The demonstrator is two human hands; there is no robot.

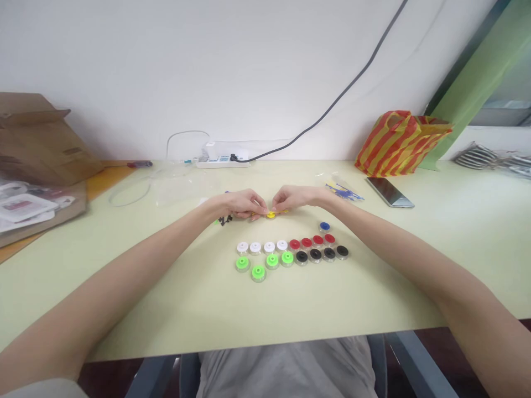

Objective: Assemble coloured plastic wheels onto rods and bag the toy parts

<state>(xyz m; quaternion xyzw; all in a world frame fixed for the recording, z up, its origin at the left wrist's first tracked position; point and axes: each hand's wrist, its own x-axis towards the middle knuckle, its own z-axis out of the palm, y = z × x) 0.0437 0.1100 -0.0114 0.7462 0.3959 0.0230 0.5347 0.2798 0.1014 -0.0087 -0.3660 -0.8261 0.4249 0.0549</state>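
Both hands meet over the table in front of me, fingertips pinched at a small round yellow disc [271, 215]. My left hand [248, 203] is closed at the disc's left edge. From the other side my right hand [292, 198] closes on it, a thin yellow strip showing under its fingers. Nearer me stand short rows of similar discs with clear rims: white discs [255, 247], red discs [306, 242], bright green discs [272, 261] and black discs [316, 255]. A lone blue disc [324, 226] sits behind the red ones. Small black pieces [226, 220] lie beside my left hand.
Blue and yellow plastic pieces [345, 192] and a phone [390, 192] lie to the right, before a striped bag [400, 142]. A power strip [222, 161] with a dark cable [332, 105] is at the wall. A cardboard box [41, 141] stands left.
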